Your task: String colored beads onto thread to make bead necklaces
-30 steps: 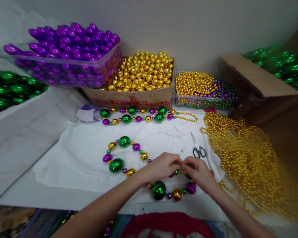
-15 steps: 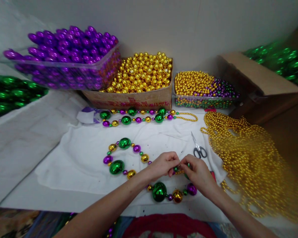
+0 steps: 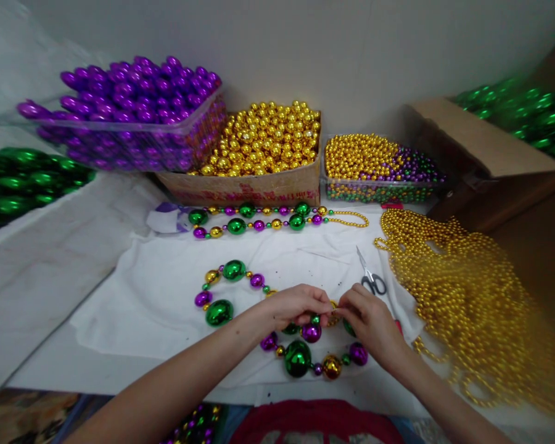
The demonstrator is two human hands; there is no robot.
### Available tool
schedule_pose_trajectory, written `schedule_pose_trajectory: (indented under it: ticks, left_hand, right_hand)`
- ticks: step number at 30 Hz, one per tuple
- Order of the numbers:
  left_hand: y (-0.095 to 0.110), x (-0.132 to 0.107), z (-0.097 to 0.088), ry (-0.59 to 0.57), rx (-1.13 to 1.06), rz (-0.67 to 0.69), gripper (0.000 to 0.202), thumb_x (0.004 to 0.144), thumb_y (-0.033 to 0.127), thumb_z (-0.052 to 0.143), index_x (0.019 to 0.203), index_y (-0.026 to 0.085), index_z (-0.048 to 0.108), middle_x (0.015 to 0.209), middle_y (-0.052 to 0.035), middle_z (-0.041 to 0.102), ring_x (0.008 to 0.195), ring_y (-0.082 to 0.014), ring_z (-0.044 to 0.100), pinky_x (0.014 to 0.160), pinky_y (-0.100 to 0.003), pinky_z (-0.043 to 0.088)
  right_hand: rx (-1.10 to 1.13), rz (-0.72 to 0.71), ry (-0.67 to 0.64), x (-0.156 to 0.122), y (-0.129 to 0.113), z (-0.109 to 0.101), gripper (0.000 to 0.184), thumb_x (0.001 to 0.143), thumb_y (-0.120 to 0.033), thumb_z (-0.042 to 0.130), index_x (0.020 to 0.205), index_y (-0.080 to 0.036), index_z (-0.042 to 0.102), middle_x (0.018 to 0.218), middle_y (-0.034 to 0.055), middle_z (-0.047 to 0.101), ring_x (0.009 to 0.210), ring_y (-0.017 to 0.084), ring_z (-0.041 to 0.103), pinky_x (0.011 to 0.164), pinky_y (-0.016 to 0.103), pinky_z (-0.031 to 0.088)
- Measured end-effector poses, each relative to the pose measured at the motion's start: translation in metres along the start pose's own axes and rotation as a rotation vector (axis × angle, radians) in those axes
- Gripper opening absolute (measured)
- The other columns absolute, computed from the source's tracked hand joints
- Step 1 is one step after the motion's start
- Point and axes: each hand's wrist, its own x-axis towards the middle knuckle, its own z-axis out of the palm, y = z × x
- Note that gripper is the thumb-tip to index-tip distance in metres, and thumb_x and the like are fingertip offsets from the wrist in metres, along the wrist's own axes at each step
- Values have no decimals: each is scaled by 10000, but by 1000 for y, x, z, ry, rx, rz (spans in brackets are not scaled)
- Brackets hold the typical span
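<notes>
A bead necklace (image 3: 234, 270) of large green, purple and gold balls lies in a loop on the white cloth (image 3: 166, 277). My left hand (image 3: 296, 306) and my right hand (image 3: 372, 320) meet above the loop's near side. Both pinch the necklace's string ends together at a small gold bead between the fingertips. Below the hands lie a big green ball (image 3: 298, 358), a gold ball (image 3: 332, 366) and purple balls of the same strand.
A finished necklace (image 3: 268, 218) lies further back. Scissors (image 3: 370, 275) rest right of my hands. A heap of gold bead strands (image 3: 462, 290) fills the right. Behind stand a bin of purple balls (image 3: 129, 114), a box of gold balls (image 3: 263, 139) and a tray of small beads (image 3: 379, 163).
My hands stayed pinched together at the same spot; the strand under my left hand shifted, so more purple balls show below it. The view dipped slightly.
</notes>
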Motion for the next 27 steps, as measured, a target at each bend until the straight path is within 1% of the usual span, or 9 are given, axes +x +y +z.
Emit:
schedule_pose_trajectory:
  ticks: [4, 8, 11, 13, 15, 18, 20, 24, 27]
  left_hand:
    - [-4, 2, -3, -5, -200, 64, 290, 648, 359, 717, 693, 127, 548, 745, -41, 681, 362, -1, 251, 380, -210, 79]
    - [-7, 4, -1, 9, -300, 122, 275, 648, 317, 734, 723, 119, 560, 782, -41, 668, 386, 7, 250, 387, -199, 68]
    - [-6, 1, 2, 0, -268, 153, 270, 664, 317, 728, 722, 121, 551, 813, -48, 661, 400, 6, 275, 394, -197, 85]
    - [-3, -5, 3, 22, -207, 181, 271, 682, 330, 714, 728, 124, 545, 813, -47, 659, 405, 2, 284, 398, -197, 98]
    - [1, -10, 3, 54, -110, 209, 269, 705, 346, 695, 736, 125, 545, 802, -42, 660, 410, -4, 285, 399, -196, 114]
    - [8, -17, 5, 85, 55, 240, 250, 740, 356, 665, 745, 129, 559, 784, -31, 661, 426, -19, 301, 401, -197, 154]
    - [10, -19, 6, 92, 157, 267, 230, 754, 346, 651, 736, 131, 572, 737, -15, 645, 453, -35, 342, 422, -194, 209]
    - [10, -20, 8, 119, 306, 391, 176, 778, 298, 622, 726, 132, 599, 737, -22, 636, 657, -102, 522, 615, -215, 385]
    - [6, -19, 7, 145, 304, 421, 163, 802, 289, 586, 769, 130, 609, 790, -53, 662, 757, -148, 578, 715, -259, 424]
  right_hand:
    - [-67, -12, 43, -13, -5, -4, 161, 909, -211, 489, 795, -204, 604, 748, 19, 557, 699, 163, 553, 632, 266, 363]
    - [-89, -60, -10, -26, -14, 6, 208, 929, -174, 427, 891, -213, 627, 788, 28, 576, 703, 157, 555, 598, 259, 352]
    - [-71, -30, -45, -24, -11, 10, 177, 898, -162, 481, 870, -222, 646, 801, 30, 592, 759, 175, 555, 636, 268, 378]
    - [-44, -8, -63, -18, -6, 5, 155, 873, -171, 523, 812, -228, 654, 807, 31, 594, 810, 194, 549, 686, 290, 396]
    - [20, 5, -30, -11, -2, -2, 162, 864, -157, 515, 839, -230, 657, 863, 41, 604, 880, 209, 542, 755, 321, 411]
    - [234, 12, 47, -1, 0, -8, 323, 838, -88, 442, 1078, -227, 606, 1066, 62, 607, 1038, 213, 520, 881, 357, 401]
    - [479, 44, -26, 5, -2, -4, 434, 814, -78, 420, 1207, -226, 529, 1135, 57, 598, 1069, 194, 527, 880, 340, 416]
    - [860, 183, -187, 14, -4, 6, 365, 790, -175, 477, 1146, -193, 555, 804, 3, 636, 747, 144, 591, 625, 250, 441]
    - [1045, 312, -208, 17, -2, 5, 310, 772, -284, 535, 1064, -186, 574, 746, -2, 638, 647, 138, 606, 490, 215, 410]
